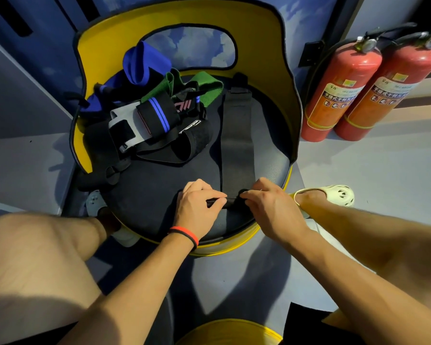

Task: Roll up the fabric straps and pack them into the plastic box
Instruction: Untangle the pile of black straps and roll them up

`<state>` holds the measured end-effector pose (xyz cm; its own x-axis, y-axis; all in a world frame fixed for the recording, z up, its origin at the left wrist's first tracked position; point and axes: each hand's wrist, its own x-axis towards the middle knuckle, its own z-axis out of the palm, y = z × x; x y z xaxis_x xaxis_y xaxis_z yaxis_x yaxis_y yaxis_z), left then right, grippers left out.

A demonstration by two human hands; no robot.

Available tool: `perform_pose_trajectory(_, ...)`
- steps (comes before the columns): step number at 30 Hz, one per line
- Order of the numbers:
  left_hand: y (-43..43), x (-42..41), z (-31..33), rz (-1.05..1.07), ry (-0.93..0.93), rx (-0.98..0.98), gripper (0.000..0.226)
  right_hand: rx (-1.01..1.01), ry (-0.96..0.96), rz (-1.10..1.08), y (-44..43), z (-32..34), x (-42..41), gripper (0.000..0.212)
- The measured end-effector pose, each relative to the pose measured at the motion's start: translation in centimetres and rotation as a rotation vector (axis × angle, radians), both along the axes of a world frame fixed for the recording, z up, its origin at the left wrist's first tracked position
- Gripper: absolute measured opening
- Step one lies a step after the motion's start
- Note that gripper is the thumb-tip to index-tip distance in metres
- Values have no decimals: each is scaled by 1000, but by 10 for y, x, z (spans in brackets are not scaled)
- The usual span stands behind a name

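The chair seat point(159, 185) holds tangled straps point(147, 120) and one flat strap point(237, 135).

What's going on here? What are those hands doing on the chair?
A person is rolling up a long dark strap that lies flat on the black seat of a yellow chair. The left hand and the right hand both pinch its near end, where only a small roll has formed. A pile of other straps lies unrolled at the back left of the seat. No plastic box is in view.
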<state>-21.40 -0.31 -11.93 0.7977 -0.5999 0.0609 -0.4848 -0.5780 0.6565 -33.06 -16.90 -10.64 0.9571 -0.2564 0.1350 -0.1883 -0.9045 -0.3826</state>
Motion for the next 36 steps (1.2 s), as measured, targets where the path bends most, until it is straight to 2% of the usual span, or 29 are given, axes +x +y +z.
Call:
perform_pose_trajectory(3,-7,0,1,48,27,14,6,27,-10,-40,-3,-3,4,15)
perform_pose_trajectory(6,-12,-1,2,94,24,1,8,-43,-43,-20,-5,-11,2,12)
perform_pose_trajectory(9,-15,-2,5,-24,-36,-33,17,-106,-51,-8,-7,-20,-3,6)
perform_pose_trajectory(13,-7,-6,2,-183,-216,11,15,-93,-95,47,-13,-28,-7,17)
perform_pose_trajectory(15,-2,-6,-2,-222,-222,53,21,-66,-92,61,-16,-28,-9,27)
perform_pose_trajectory(17,-2,-6,-3,-212,-198,56,25,-74,-72,57,-15,-28,-9,32)
perform_pose_trajectory(22,-7,-5,5,-187,-155,56,20,-95,-54,59,-11,-18,-5,30)
perform_pose_trajectory(28,0,-1,17,-75,110,52,19,116,-44,27,-5,-10,-3,16)
perform_pose_trajectory(33,-3,-6,20,51,174,37,16,181,-72,1,-2,-10,-1,16)
perform_pose_trajectory(36,-7,-4,25,110,215,71,17,217,-4,36,-9,-7,0,22)
